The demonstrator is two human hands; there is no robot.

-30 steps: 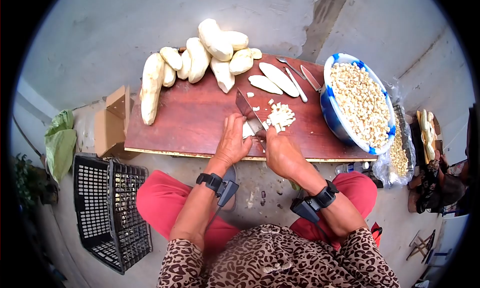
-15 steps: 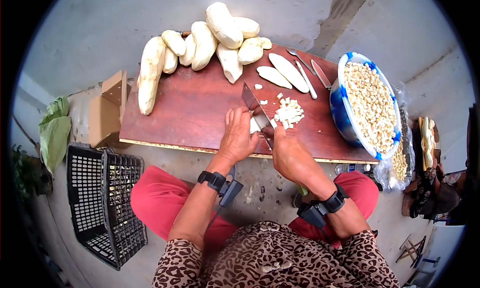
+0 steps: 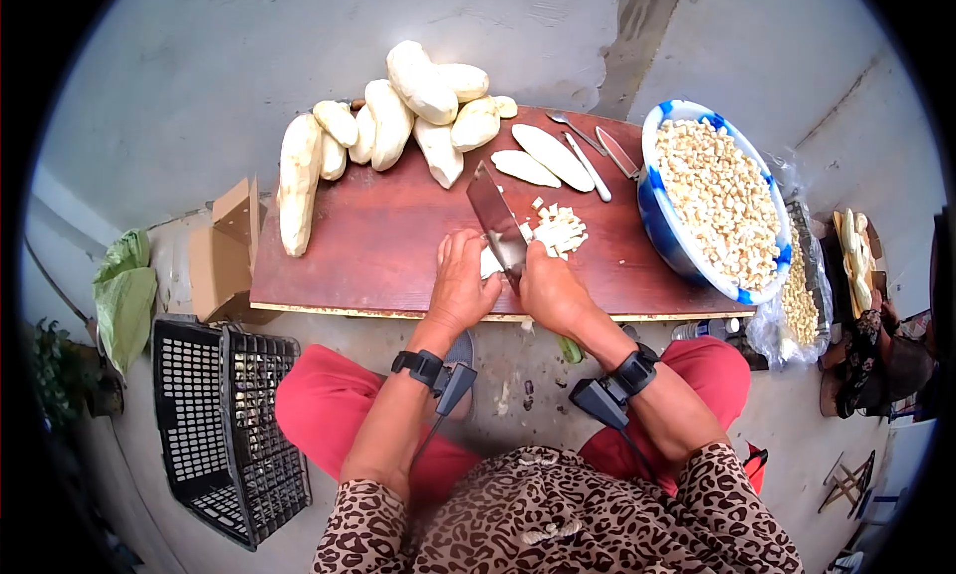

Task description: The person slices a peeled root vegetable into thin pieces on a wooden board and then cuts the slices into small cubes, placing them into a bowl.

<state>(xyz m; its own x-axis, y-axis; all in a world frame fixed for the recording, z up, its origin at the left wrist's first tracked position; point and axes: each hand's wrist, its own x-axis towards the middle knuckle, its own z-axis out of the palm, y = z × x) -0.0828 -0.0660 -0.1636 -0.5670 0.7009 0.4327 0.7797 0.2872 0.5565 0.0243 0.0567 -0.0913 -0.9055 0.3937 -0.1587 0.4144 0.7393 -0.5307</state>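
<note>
In the head view, my right hand (image 3: 553, 293) is closed around the handle of a broad cleaver (image 3: 498, 221), its blade standing on edge. My left hand (image 3: 463, 283) lies just left of the blade, fingers bent over a small white piece of peeled root (image 3: 489, 262), mostly hidden beneath them. A heap of diced white cubes (image 3: 561, 230) sits right of the blade. Beyond are two long white slices (image 3: 553, 158), a white-handled knife (image 3: 588, 166) and a red-and-silver blade tool (image 3: 617, 153). Several peeled roots (image 3: 393, 126) are piled at the back left.
A blue-and-white basin (image 3: 652, 191) full of diced cubes stands at the right end of the red-brown table (image 3: 358, 235). On the floor at left are a black plastic crate (image 3: 234, 425), a cardboard box (image 3: 224, 255) and a green sack (image 3: 126, 295). Another person (image 3: 876, 360) is at far right.
The camera view has shifted, so the table and its things sit slightly lower and further left. Both hands keep their grips, the cleaver still at the white piece.
</note>
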